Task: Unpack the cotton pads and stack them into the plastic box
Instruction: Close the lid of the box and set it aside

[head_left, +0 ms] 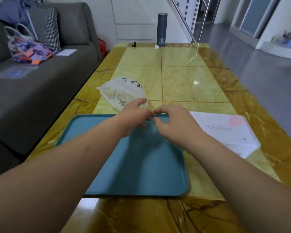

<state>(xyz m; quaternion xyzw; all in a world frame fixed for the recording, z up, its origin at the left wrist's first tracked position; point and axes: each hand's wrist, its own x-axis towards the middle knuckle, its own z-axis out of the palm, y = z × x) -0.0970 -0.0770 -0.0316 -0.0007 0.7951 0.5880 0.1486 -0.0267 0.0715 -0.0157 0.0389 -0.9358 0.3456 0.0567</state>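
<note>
A white pack of cotton pads printed "COSMETIC PUFF" lies flat on the table, right of a teal tray. My left hand and my right hand hover close together over the tray's far edge, fingertips almost meeting. Both have loosely curled fingers, and I see nothing held in either. A crumpled white plastic bag with black characters lies just beyond my left hand. I see no plastic box.
A yellow marble-pattern table holds a dark flask, a small white lump and a small black item at its far end. A grey sofa with bags runs along the left. Open floor lies to the right.
</note>
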